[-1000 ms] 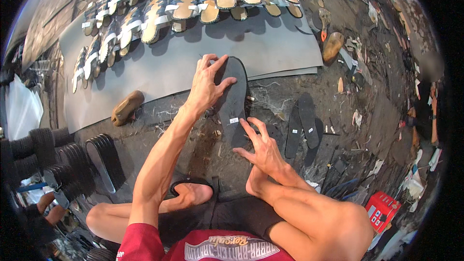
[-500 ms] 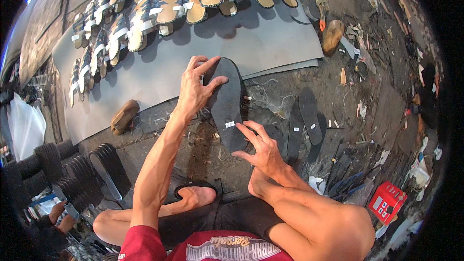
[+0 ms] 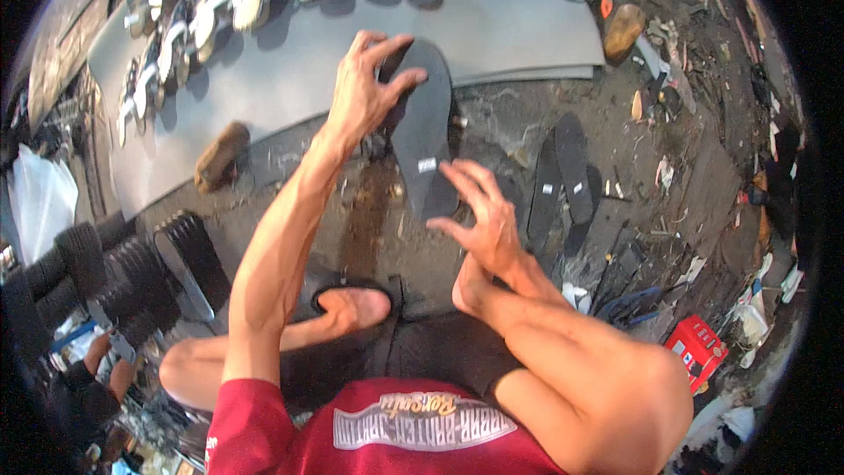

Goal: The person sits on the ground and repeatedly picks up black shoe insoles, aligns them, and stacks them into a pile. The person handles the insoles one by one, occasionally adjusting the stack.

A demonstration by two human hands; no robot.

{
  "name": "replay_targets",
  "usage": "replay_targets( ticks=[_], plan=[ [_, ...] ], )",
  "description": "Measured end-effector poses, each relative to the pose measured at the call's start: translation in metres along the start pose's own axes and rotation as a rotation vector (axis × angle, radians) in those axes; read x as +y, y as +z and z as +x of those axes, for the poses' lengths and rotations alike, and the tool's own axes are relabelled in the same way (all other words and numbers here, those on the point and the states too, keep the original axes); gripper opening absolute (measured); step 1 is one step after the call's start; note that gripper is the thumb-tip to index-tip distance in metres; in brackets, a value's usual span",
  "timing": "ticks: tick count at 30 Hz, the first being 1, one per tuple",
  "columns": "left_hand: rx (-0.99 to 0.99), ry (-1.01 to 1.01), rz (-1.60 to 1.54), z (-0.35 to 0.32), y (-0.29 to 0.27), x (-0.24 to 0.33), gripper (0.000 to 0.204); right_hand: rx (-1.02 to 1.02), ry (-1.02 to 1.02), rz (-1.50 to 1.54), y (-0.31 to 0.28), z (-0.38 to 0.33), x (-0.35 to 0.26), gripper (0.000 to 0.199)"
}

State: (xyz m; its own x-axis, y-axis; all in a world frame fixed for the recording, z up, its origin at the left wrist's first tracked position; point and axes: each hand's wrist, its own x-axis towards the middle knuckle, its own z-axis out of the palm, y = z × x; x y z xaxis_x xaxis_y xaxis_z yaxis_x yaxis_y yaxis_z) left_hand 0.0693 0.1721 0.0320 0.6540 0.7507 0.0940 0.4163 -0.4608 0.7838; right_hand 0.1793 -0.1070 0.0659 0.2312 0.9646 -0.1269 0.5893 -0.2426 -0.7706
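A dark shoe sole [image 3: 420, 127] with a small white label lies lengthwise in front of me, toe away. My left hand [image 3: 369, 88] is at its toe end, with the thumb over the top face and the index finger at the tip; the hand grips it there. Around the heel, the fingers of my right hand [image 3: 482, 211] are spread, fingertips by the right edge and thumb by the heel's end. Firm contact of the right hand is hard to make out. A pair of similar dark soles [image 3: 571, 163] lies to the right.
Rows of strapped sandals [image 3: 211, 13] stand on a grey sheet [image 3: 290, 70] at the back. Brown shoe lasts [image 3: 221, 157] [image 3: 624, 33] lie either side. Stacked black soles [image 3: 189, 259] are at left, near another person's hand [image 3: 97, 352]. A red box [image 3: 696, 352] sits right, among scraps.
The whole view has shifted, so the scene appears higher in the picture and fewer sandals show. Both hands remain around the same sole in nearly the same pose.
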Motion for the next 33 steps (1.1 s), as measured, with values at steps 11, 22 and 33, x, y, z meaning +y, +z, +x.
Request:
replay_targets(
  ticks=[11,22,33],
  plan=[
    [0.058,0.022,0.016,-0.004,0.007,-0.012,0.065,0.108,0.011,-0.005,0.012,-0.012,0.005,0.094],
    [0.058,0.001,0.023,-0.003,0.012,-0.011,0.065,0.123,-0.008,-0.041,0.017,-0.016,0.009,0.090],
    [0.080,0.014,0.000,-0.005,0.013,-0.012,0.065,0.137,-0.018,0.008,0.020,-0.015,0.014,0.091]
  ],
)
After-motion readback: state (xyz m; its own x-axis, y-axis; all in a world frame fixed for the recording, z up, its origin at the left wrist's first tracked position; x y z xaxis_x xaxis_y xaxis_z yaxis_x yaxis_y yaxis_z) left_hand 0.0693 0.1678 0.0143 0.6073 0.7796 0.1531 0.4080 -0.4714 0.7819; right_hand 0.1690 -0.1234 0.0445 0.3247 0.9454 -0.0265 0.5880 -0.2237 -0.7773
